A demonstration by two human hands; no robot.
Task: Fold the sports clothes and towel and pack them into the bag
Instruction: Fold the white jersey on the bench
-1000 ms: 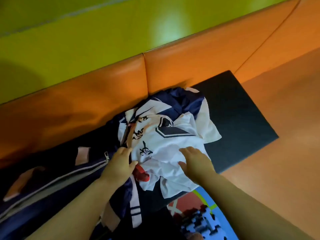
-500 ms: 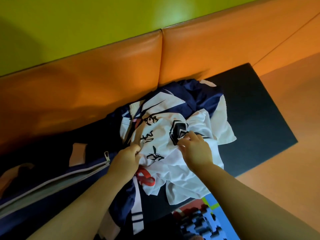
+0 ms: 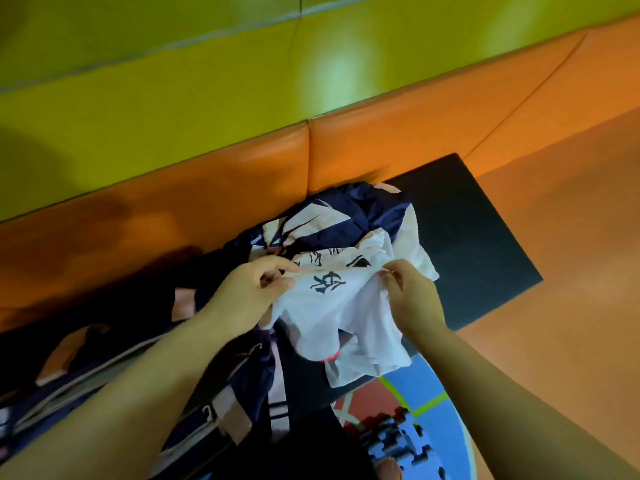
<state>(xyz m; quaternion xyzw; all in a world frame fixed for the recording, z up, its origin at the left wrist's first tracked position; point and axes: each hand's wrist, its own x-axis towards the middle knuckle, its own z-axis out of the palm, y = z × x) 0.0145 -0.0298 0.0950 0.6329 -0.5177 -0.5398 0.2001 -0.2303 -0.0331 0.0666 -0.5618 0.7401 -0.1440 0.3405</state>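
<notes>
The white shirt (image 3: 332, 313) has been raised off the heap. Where it was pressed flat a second ago, its far edge is now pinched at the left by the left hand (image 3: 242, 296) and at the right by the right hand (image 3: 412, 296), each grip closed on cloth between thumb and fingertips. It hangs crumpled over the navy-and-white garment (image 3: 346, 216) on the dark mat (image 3: 478, 244). The bag (image 3: 69, 382) lies at the near left. Folding is judged barely begun, and nothing is seen packed.

Bare dark mat (image 3: 474, 237) right of clothes pile (image 3: 349, 216): free room. Orange padding (image 3: 207, 209) blocks behind; bag (image 3: 41, 396) crowds left.
</notes>
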